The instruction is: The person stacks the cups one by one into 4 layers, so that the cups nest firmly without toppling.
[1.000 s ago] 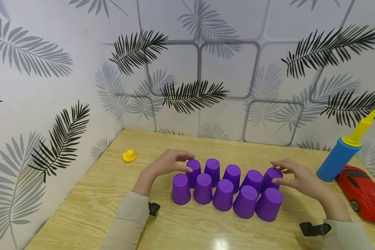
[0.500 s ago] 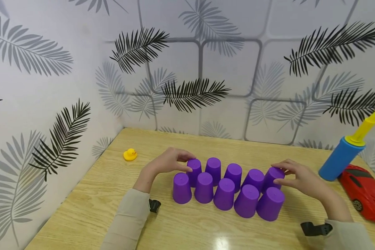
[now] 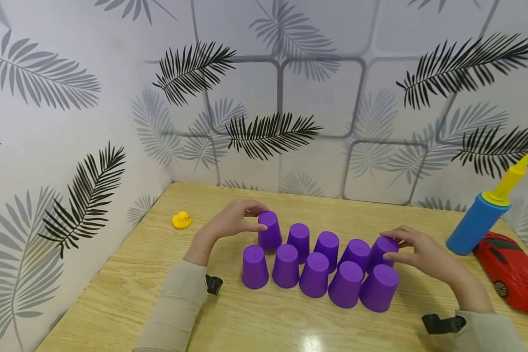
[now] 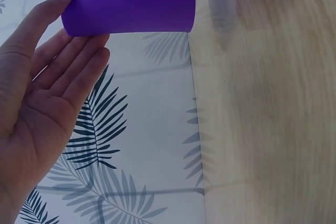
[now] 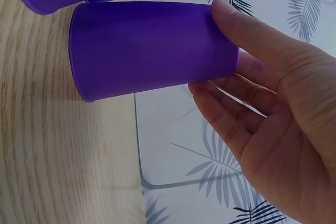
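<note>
Upside-down purple cups stand on the wooden table in two rows. At the back row's left end, my left hand [image 3: 234, 220] pinches a purple cup [image 3: 270, 233] between thumb and fingers near its closed end. That cup sits higher than its neighbours in the head view; in the left wrist view its rim [image 4: 190, 8] shows beyond the tabletop. My right hand [image 3: 424, 250] holds the purple cup [image 3: 378, 254] at the back row's right end, thumb on the near side and fingers behind. The front row, including a purple cup [image 3: 255, 268] at its left end, is untouched.
A yellow rubber duck [image 3: 182, 220] sits at the table's left. To the right are a blue and yellow hand pump [image 3: 477, 225] and a red toy car [image 3: 512, 274]. A leaf-patterned wall [image 3: 299, 156] bounds the table [image 3: 264, 322] at the back.
My left hand has taken hold of the back row's left cup and raised it, slightly away from me. The fingers of my right hand have closed in on the right cup, which stays in place.
</note>
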Motion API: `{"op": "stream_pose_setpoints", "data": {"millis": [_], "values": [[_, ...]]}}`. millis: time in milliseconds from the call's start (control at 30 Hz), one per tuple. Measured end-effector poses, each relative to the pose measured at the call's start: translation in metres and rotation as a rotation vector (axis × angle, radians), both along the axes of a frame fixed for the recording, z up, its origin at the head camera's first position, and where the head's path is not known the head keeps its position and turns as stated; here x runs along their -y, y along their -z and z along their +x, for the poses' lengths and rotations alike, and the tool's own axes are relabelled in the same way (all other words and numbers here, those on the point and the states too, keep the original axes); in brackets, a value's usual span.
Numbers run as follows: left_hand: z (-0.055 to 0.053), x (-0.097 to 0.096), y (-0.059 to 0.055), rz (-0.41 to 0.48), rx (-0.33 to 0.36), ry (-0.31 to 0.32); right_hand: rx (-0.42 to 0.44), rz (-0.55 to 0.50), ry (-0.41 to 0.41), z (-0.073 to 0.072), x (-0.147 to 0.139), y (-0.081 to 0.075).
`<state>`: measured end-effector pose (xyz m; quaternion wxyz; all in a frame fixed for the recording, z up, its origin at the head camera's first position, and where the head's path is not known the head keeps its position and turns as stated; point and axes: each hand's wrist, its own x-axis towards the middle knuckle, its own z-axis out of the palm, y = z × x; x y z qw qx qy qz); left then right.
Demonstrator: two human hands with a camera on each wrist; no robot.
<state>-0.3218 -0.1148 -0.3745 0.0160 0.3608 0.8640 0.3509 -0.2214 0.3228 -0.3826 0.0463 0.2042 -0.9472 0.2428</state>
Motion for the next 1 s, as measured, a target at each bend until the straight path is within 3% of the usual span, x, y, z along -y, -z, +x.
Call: {"op": "stream_pose_setpoints", "data": {"millis": [567, 767, 1000], "values": [[-0.031, -0.021, -0.019, 0.061, -0.1, -0.053, -0.012, -0.029, -0.007, 0.0, -0.003, 0.004], [-0.04, -0.035, -0.018, 0.053, -0.108, -0.041, -0.004, -0.037, -0.003, 0.0, -0.004, 0.004], [-0.048, -0.05, -0.006, 0.041, -0.081, 0.011, -0.009, -0.057, -0.017, 0.001, -0.006, 0.003]]}}
